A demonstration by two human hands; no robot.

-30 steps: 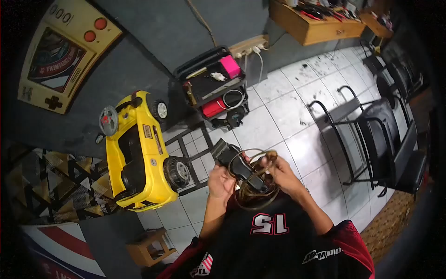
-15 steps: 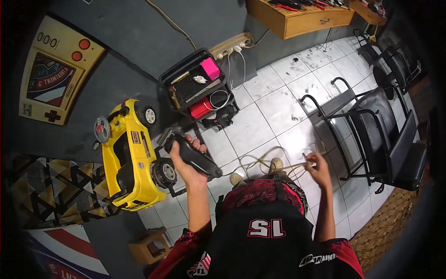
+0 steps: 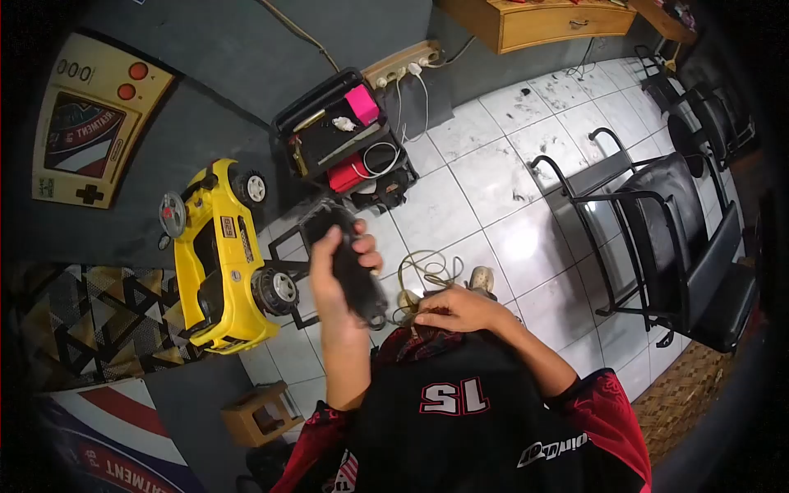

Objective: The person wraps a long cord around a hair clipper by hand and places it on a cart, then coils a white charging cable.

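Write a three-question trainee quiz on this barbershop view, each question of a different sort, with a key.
1. True or false: the left hand grips the black hair clipper.
2. Multiple choice: the yellow toy car stands (A) on the black chair, (B) on the floor beside the dark wall, (C) on the wooden shelf.
3. Fill in: the right hand rests by the looped ____.

Key:
1. True.
2. B.
3. Cord.
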